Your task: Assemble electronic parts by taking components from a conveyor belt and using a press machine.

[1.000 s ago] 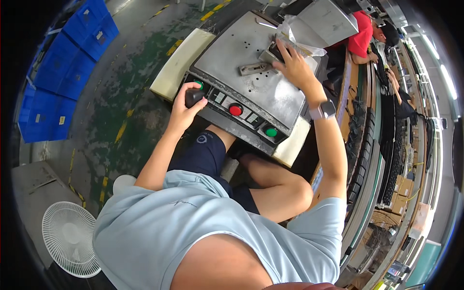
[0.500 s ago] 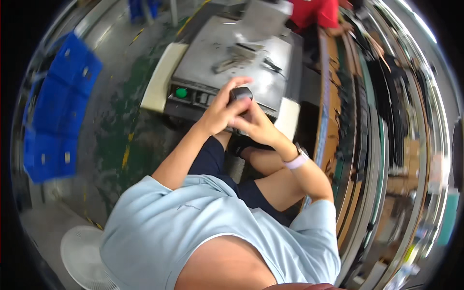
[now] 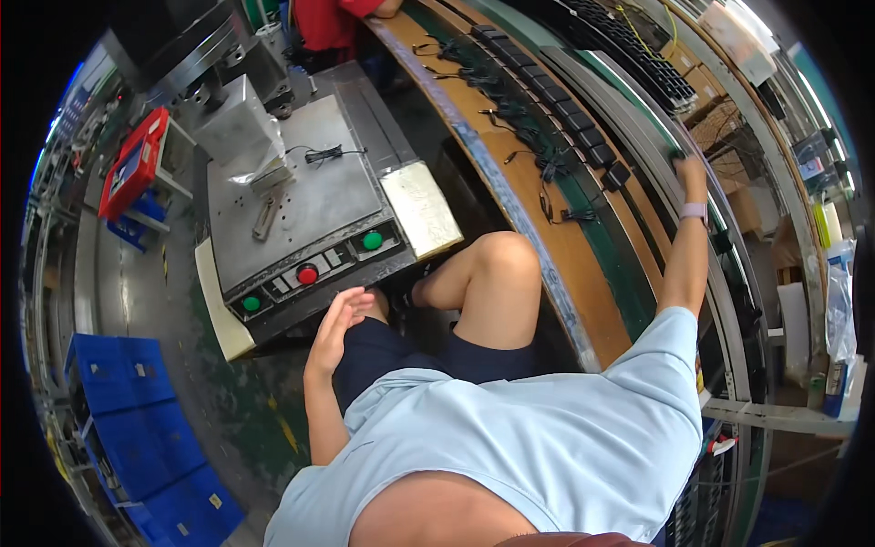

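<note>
Black blocks are sitting in a row on the bench, their cords lying alongside. Beyond them, the right hand is hovering about the metal rail, fingers curled in; I can't tell whether it's gripping the dark bit at its tips. The left hand is hanging bare, fingers loosely spread, near the press. Reaching well, I'd judge, means keeping clear of the cords, using light fingertips, and leaving the green button alone.

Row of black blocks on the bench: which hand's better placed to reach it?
Probably the right hand: it's stretched out just beyond the row of black blocks. The left hand is near the shorts, by the machine.
</note>
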Demonstrator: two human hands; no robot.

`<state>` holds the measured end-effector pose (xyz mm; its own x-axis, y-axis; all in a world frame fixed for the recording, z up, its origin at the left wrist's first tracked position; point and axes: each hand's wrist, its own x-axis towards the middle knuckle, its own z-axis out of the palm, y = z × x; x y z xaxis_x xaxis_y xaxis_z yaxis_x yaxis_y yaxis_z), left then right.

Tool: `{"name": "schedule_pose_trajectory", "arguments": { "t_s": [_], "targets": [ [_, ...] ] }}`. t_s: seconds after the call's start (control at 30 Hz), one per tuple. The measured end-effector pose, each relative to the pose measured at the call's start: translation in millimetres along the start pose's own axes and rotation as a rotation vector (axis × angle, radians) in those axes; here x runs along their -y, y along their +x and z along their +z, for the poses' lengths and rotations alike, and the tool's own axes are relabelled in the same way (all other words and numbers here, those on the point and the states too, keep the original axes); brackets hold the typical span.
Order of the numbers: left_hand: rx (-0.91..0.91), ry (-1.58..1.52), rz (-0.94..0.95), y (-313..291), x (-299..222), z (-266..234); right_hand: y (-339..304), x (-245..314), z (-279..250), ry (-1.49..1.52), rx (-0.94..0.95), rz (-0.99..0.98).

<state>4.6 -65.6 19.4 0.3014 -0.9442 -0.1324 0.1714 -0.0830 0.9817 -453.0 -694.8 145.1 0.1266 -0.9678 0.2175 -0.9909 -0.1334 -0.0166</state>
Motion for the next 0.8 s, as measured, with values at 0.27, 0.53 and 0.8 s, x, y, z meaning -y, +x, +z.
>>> {"name": "schedule_pose_trajectory", "arguments": {
  "t_s": [0.27,0.53,0.8],
  "targets": [
    [-0.012,-0.003,0.046,24,-22,-19,-110,111,58,0.248,-0.047,-0.399],
    [-0.645,0.191,0.39,83,-55,-145,-170,168,-108,0.481,-0.588,-0.751],
    [-0.632,0.577,0.609,191,-42,-236,-205,318,-148,1.031,0.028,-0.814]
  ]
}}
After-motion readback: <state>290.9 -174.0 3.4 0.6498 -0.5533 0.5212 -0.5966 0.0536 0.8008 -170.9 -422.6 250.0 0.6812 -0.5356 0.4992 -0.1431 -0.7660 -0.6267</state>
